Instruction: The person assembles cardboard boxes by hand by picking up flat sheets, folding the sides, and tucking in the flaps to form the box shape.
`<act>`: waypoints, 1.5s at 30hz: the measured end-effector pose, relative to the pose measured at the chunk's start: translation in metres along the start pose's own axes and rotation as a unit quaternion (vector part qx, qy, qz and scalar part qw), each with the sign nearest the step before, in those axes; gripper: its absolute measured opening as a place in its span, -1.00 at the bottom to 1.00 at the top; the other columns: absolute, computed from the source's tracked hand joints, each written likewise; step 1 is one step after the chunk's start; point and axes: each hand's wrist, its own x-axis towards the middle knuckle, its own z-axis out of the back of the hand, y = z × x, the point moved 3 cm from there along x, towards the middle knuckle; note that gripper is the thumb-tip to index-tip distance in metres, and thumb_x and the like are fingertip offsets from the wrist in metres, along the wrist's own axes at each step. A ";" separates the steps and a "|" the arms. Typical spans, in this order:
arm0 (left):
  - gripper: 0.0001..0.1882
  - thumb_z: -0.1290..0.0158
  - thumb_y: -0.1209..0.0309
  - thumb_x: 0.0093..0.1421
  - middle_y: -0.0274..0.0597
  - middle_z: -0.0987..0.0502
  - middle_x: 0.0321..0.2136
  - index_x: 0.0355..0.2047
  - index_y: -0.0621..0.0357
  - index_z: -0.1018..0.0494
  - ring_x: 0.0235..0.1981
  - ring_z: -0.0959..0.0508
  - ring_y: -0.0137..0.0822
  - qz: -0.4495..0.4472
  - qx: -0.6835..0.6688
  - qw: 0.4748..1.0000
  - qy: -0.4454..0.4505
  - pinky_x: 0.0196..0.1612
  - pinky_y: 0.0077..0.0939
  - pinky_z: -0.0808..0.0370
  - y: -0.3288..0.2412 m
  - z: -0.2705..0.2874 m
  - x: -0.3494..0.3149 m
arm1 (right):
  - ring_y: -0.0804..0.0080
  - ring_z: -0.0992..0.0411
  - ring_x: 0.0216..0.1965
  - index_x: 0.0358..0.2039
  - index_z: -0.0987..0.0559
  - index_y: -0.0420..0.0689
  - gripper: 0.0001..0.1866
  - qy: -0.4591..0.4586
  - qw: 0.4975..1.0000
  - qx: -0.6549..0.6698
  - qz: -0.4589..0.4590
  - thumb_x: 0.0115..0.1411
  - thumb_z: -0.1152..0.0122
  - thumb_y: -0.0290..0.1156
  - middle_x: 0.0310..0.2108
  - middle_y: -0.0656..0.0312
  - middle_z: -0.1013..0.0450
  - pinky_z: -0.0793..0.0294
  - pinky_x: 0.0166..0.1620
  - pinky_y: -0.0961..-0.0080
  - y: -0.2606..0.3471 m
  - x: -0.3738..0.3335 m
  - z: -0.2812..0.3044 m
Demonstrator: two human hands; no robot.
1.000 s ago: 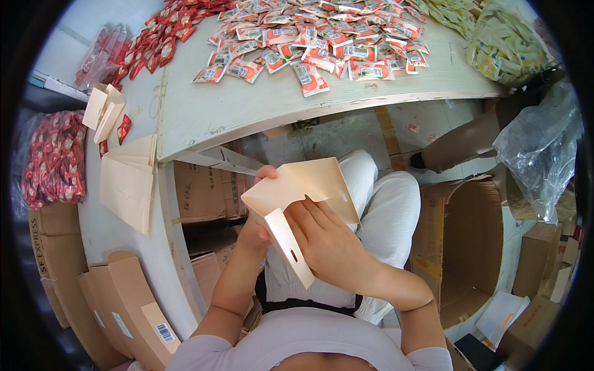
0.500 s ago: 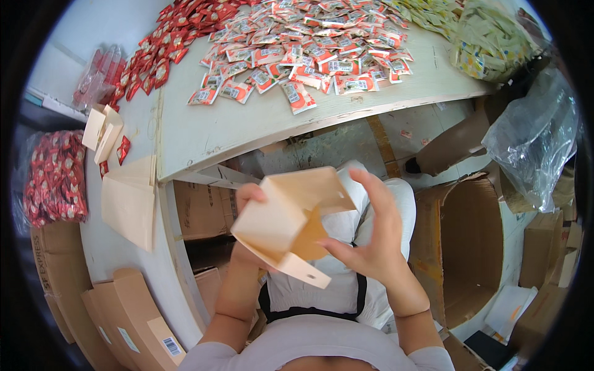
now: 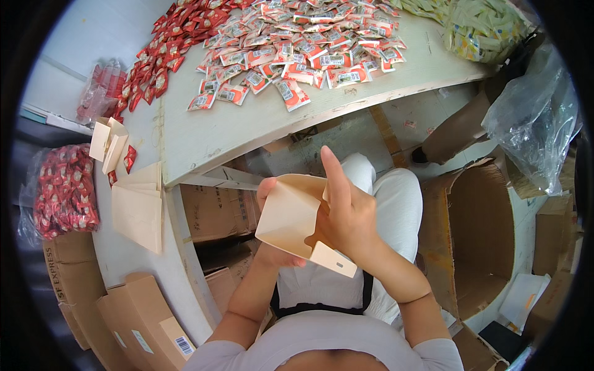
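In front of my lap, a small cream paperboard box (image 3: 288, 213) is held tilted, with its open side toward my right hand. A flap with a small slot hangs off its lower right corner. My left hand (image 3: 272, 253) is closed round the box's left side, its fingers showing at the upper left edge and underneath. Against the box's open right side lies my right hand (image 3: 349, 216), its index finger stretched upward. The rest of its fingers are partly hidden at the box's opening.
The table (image 3: 204, 136) bears orange-and-white packets (image 3: 291, 93) and red packets (image 3: 148, 77). Flat cream boxes (image 3: 139, 207) lie on its left wing, near a folded box (image 3: 108, 145) and a bag of red packets (image 3: 65, 191). An open carton (image 3: 479, 235) stands at right, below clear plastic (image 3: 526, 117).
The box has turned slightly and shifted right. My right hand has moved in from beside it onto its open side, index finger now raised. The whole view has shifted a little.
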 end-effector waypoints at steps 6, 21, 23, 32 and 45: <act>0.05 -0.38 0.32 -0.37 -0.15 -0.21 -0.02 0.11 -0.14 0.05 0.04 -0.24 -0.17 0.056 -0.115 0.987 -0.099 0.06 -0.22 -0.26 -0.003 0.014 -0.012 | 0.36 -0.43 -0.44 0.05 -0.23 -0.09 -0.27 0.188 0.928 0.295 -0.126 -0.22 -0.24 -0.59 -0.48 0.19 -0.42 -0.42 -0.38 0.52 -0.003 0.012 0.020; -0.20 -0.18 0.49 -0.21 -0.20 -0.22 -0.20 0.04 -0.25 -0.07 -0.13 -0.24 -0.26 0.067 -0.229 0.970 -0.056 -0.03 -0.25 -0.31 0.007 0.025 0.004 | 0.32 -0.36 -0.13 -0.10 -0.40 -0.22 -0.59 0.272 0.871 0.405 -0.057 -0.02 -0.12 -0.45 -0.17 0.16 -0.40 -0.31 -0.09 0.44 -0.018 0.013 0.035; -0.24 -0.15 0.55 -0.21 -0.18 -0.23 -0.19 0.01 -0.21 -0.08 -0.11 -0.26 -0.25 0.059 -0.225 0.970 -0.062 -0.07 -0.31 -0.34 0.008 0.021 0.005 | 0.26 -0.36 -0.13 -0.08 -0.38 -0.23 -0.58 0.273 0.878 0.391 -0.046 0.01 -0.06 -0.39 -0.17 0.12 -0.40 -0.29 -0.08 0.41 -0.018 0.012 0.030; -0.36 -0.08 0.57 -0.29 -0.10 -0.24 -0.20 -0.13 -0.07 -0.13 -0.12 -0.29 -0.19 0.067 -0.031 0.994 -0.082 -0.12 -0.36 -0.36 0.003 0.018 0.003 | 0.11 -0.35 -0.14 -0.03 -0.32 -0.27 -0.66 0.204 0.909 0.330 -0.154 0.14 0.12 -0.53 -0.11 -0.03 -0.34 -0.32 -0.10 0.43 -0.017 -0.026 0.003; -0.57 -0.05 0.47 -0.18 -0.15 -0.26 -0.23 -0.26 -0.06 -0.19 -0.17 -0.32 -0.19 0.116 -0.114 0.979 -0.123 -0.14 -0.29 -0.35 0.013 0.001 -0.018 | 0.12 -0.38 -0.57 -0.35 -0.46 -0.26 -0.76 0.106 0.947 0.287 -0.101 0.14 0.04 -0.33 -0.55 0.04 -0.39 -0.38 -0.48 0.39 -0.039 -0.079 -0.009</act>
